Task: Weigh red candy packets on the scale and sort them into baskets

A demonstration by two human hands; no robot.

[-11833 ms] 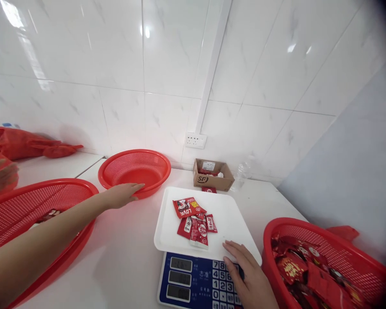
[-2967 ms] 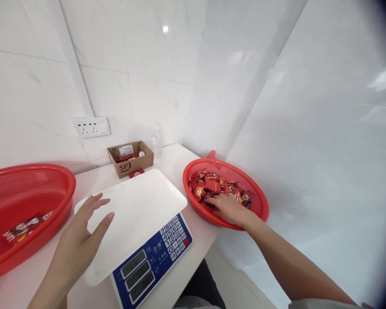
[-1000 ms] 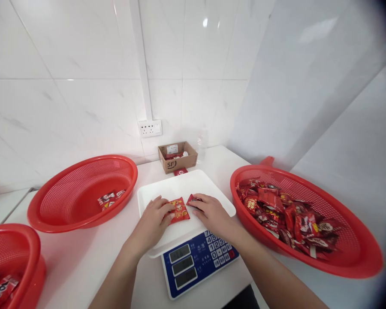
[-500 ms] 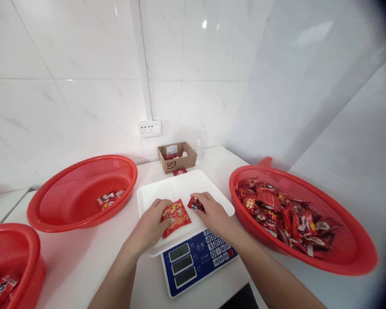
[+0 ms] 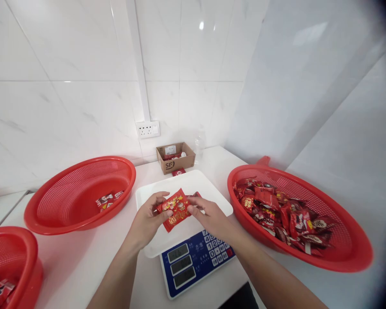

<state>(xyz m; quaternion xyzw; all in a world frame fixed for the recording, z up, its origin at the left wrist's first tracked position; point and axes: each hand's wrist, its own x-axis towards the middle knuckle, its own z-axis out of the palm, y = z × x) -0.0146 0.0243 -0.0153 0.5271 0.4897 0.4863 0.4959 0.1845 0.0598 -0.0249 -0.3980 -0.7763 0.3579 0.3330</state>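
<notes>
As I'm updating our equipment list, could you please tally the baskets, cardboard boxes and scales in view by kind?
Red baskets: 3
Cardboard box: 1
Scale: 1
Total: 5

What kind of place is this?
Maybe a little packing room: there's a digital scale on the table, a red basket heaped with small wrapped packets, and a tiled wall behind.

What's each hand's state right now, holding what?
Left hand: closed, holding the red packet.
Right hand: at the red packet's right edge, another packet partly showing; its grip cannot be told.
</notes>
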